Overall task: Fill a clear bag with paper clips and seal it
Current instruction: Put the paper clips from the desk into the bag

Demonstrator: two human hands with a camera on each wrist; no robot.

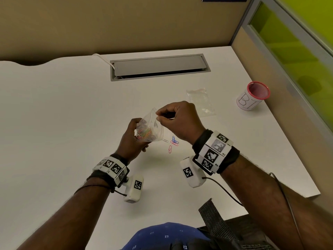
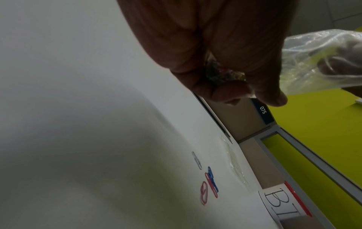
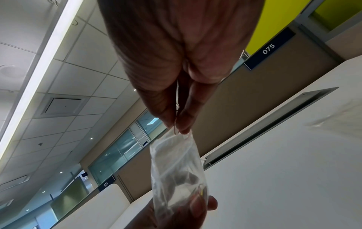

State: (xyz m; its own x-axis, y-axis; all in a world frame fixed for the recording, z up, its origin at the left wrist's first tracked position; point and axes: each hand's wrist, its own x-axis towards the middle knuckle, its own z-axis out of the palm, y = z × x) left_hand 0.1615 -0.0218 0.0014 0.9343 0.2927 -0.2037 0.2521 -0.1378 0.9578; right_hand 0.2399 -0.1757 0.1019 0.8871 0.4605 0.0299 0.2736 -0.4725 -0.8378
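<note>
My left hand (image 1: 134, 136) grips the lower part of a small clear bag (image 1: 153, 129), which is held above the white desk (image 1: 72, 109). Several coloured paper clips (image 1: 144, 135) lie bunched in its bottom. My right hand (image 1: 157, 117) is at the bag's open mouth, thumb and forefinger pinching a thin silver clip (image 3: 175, 124) just over the rim. In the right wrist view the bag (image 3: 176, 167) hangs below those fingertips. In the left wrist view the left hand (image 2: 245, 93) is curled round the bag (image 2: 305, 65). A few loose clips (image 1: 173, 141) (image 2: 209, 184) lie on the desk below.
Spare clear bags (image 1: 201, 101) lie flat to the right. A pink-rimmed mesh cup (image 1: 253, 95) with a paper label stands near the desk's right edge. A grey cable hatch (image 1: 158, 67) is set into the desk at the back, before a partition.
</note>
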